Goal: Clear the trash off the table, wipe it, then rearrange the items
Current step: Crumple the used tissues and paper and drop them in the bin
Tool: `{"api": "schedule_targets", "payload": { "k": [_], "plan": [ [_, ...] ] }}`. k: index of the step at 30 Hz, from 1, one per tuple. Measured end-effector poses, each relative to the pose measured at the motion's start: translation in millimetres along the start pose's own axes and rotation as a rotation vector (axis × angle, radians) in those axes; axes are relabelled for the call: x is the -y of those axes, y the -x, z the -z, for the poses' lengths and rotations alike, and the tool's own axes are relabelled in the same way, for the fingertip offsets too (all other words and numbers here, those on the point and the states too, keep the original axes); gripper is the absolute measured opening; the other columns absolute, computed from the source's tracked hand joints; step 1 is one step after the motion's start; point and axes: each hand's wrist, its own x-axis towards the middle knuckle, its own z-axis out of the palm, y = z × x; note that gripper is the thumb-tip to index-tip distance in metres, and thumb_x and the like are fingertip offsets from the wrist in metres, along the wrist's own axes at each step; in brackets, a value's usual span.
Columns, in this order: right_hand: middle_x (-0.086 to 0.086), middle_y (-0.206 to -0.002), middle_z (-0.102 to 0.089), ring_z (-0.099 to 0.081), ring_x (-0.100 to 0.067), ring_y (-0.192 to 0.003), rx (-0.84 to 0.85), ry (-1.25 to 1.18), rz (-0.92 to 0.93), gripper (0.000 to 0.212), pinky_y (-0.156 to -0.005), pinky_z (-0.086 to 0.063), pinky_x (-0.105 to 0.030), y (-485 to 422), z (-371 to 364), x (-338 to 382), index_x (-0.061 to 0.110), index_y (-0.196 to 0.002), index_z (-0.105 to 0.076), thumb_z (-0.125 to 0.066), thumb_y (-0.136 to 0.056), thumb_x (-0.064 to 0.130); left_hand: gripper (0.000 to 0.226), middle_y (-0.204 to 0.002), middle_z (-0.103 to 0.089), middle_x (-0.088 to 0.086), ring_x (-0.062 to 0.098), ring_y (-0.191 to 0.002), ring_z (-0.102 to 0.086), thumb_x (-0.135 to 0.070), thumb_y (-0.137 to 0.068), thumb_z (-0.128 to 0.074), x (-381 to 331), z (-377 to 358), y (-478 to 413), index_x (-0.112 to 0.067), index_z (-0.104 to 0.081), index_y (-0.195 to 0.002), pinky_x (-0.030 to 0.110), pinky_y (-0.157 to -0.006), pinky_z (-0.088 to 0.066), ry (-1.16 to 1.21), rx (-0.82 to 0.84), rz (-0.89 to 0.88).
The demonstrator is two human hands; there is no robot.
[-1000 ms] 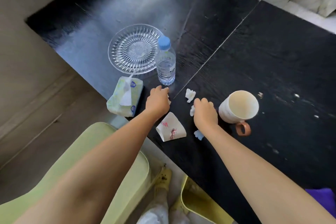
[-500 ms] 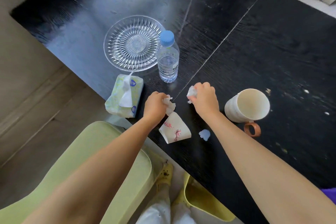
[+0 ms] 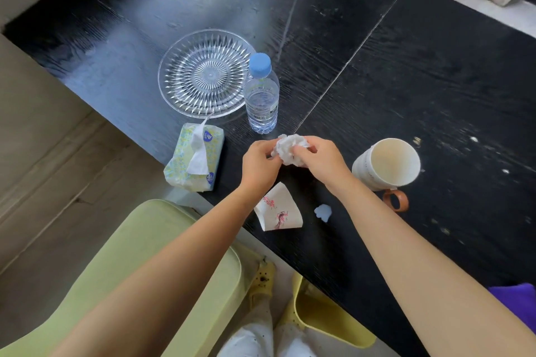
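Over the near edge of the black table (image 3: 435, 66), my left hand (image 3: 259, 162) and my right hand (image 3: 322, 158) meet and both pinch a wad of crumpled white tissue (image 3: 290, 149). Just below them lies a flattened white paper cup (image 3: 278, 211) with red flower print. A small scrap of white tissue (image 3: 322, 211) rests to its right. White crumbs (image 3: 475, 153) speckle the table at the right.
A clear glass plate (image 3: 206, 72) and a water bottle (image 3: 261, 95) with a blue cap stand beyond my hands. A tissue pack (image 3: 194, 162) lies left, a white mug (image 3: 387, 165) right. Yellow-green chairs (image 3: 162, 255) sit below the edge. A purple cloth (image 3: 516, 298) shows at lower right.
Both hands picked tissue scraps off the table, then came together, joining the scraps into one wad held between them. The view shifted slightly.
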Motion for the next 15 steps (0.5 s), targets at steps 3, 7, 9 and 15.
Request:
{"api": "schedule_targets", "payload": {
  "k": [3,7,9,15],
  "plan": [
    [0.0,-0.101,-0.066,-0.061,-0.02,-0.108,0.125,-0.15,-0.051,0.03,-0.101,-0.048,-0.04,11,-1,8,0.022,-0.108,-0.067,-0.042,-0.096,0.034,0.019,-0.09,-0.061,0.0,0.021,-0.092,-0.06,-0.017,-0.086,-0.059,-6,-1,1,-0.016,-0.073,-0.098,0.038,-0.087,-0.047,0.018,-0.054,0.019],
    [-0.006,-0.112,-0.067,-0.063,-0.02,-0.106,0.113,-0.139,-0.05,0.037,-0.097,-0.052,-0.038,18,1,14,0.014,-0.122,-0.062,-0.046,-0.097,0.036,0.024,-0.096,-0.062,0.002,0.017,-0.092,-0.057,-0.015,-0.086,-0.058,-7,-1,3,-0.016,-0.073,-0.105,0.029,-0.082,-0.046,-0.067,-0.058,-0.052],
    [-0.008,-0.108,-0.07,-0.066,-0.021,-0.101,0.04,-0.125,-0.054,0.032,-0.092,-0.055,-0.038,19,5,16,0.013,-0.117,-0.066,-0.056,-0.093,0.031,0.024,-0.095,-0.058,-0.002,0.013,-0.091,-0.049,-0.018,-0.087,-0.059,-8,-2,3,-0.018,-0.073,-0.106,0.025,-0.078,-0.037,-0.127,-0.029,-0.128],
    [0.0,-0.083,-0.068,-0.063,-0.014,-0.081,-0.077,0.013,0.002,0.022,-0.079,-0.053,-0.032,26,19,14,0.011,-0.104,-0.073,-0.066,-0.084,0.019,0.036,-0.098,-0.048,-0.005,0.016,-0.092,-0.042,-0.022,-0.084,-0.065,0,5,2,-0.025,-0.065,-0.12,0.032,-0.083,-0.038,-0.179,0.187,-0.272]
  ]
}}
